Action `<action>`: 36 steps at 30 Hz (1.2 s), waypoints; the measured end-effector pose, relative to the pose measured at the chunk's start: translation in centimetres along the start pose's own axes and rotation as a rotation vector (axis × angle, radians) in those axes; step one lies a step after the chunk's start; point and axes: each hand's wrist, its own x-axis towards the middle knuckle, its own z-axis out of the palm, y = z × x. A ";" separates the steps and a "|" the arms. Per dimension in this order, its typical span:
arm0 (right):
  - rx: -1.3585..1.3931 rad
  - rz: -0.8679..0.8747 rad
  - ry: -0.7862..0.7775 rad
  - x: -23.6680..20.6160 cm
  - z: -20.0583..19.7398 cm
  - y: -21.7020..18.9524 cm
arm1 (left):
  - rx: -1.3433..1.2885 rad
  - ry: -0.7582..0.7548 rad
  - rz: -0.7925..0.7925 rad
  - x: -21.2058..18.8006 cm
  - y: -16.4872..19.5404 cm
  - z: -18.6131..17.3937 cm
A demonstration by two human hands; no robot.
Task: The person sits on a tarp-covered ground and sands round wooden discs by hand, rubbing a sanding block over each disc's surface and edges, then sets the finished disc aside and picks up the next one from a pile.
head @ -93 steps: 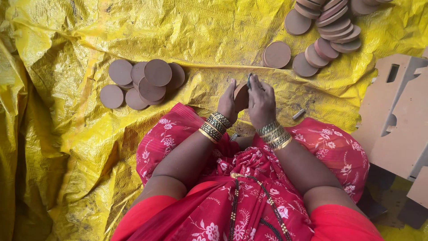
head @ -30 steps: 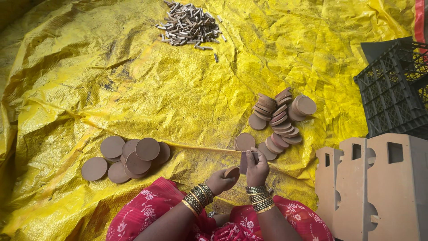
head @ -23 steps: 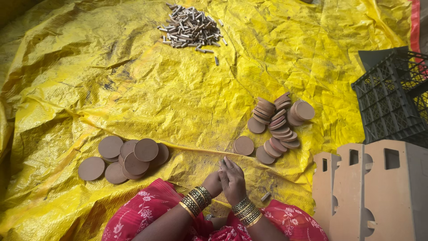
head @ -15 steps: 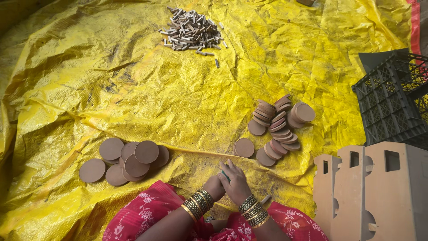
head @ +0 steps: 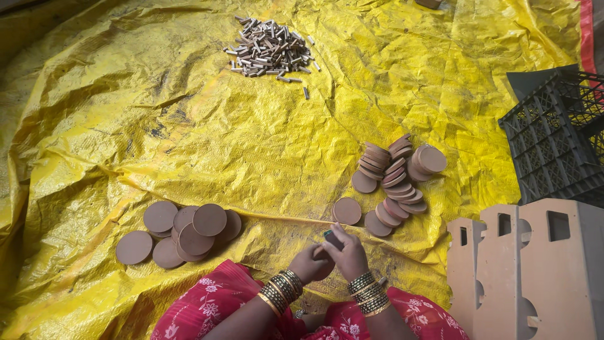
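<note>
While our two hands meet near the bottom centre, we hold one brown disc (head: 326,267) between them: the left hand (head: 309,263) cups it from the left with curled fingers, and the right hand (head: 348,255) pinches a small dark piece (head: 328,235) at its fingertips, right over the disc; how that piece sits on the disc we cannot tell. Both wrists carry stacked bangles (head: 283,288), and a red floral garment (head: 207,305) covers the lap below. Just beyond the hands a single disc (head: 346,210) lies flat on the yellow tarp (head: 189,126). To the right of it sits a leaning pile of discs (head: 396,176), some on edge, some flat. To the left, near the lap, a flat cluster of discs (head: 185,232) overlaps loosely. Far, top centre, is a heap of small grey sticks (head: 270,49). On the right edge stands a black plastic crate (head: 557,141), and near it, pale cut boards with square holes (head: 528,271).
</note>
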 end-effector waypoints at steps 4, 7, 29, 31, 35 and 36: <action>0.292 0.112 0.081 1.0 -0.1 1.9 | -0.169 0.104 -0.189 0.7 0.4 -1.2; 0.375 0.209 0.040 1.2 0.5 3.7 | -0.541 0.081 -0.261 0.2 1.7 -2.1; -0.204 0.011 -0.134 -1.0 1.6 1.2 | -0.918 0.015 -0.288 -0.6 3.1 -2.4; -0.218 -0.045 -0.017 -1.3 1.9 0.8 | -0.942 -0.006 -0.270 -0.8 3.4 -2.5; -0.099 -0.153 0.064 -2.1 2.3 -0.2 | -1.017 -0.068 -0.245 -1.5 4.1 -2.9; -0.072 -0.235 0.092 -2.2 2.3 -0.4 | -1.035 -0.086 -0.256 -1.6 4.2 -3.0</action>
